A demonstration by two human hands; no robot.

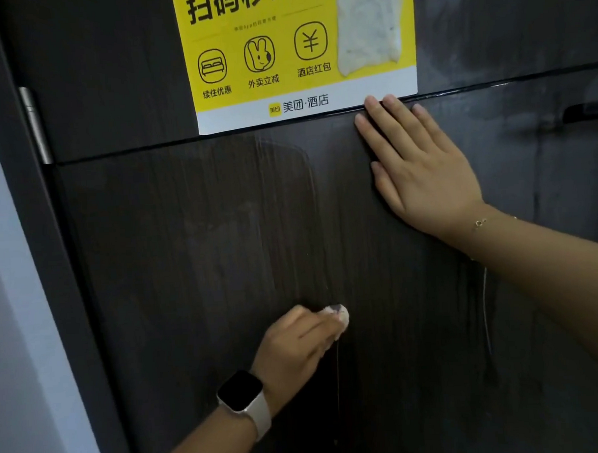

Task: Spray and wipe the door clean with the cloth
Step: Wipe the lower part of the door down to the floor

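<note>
Since the door already shows a hazy wet arc under the yellow poster, I'd say spraying is done and wiping is maybe halfway; drips on the right side look untouched. The left hand has the cloth balled up in curled fingers, pressed low on the lower panel, while the right hand lies flat, fingers spread, bracing just beneath the poster. It's dark wood-grain, with a hinge at left and pale wall beside the frame.
</note>
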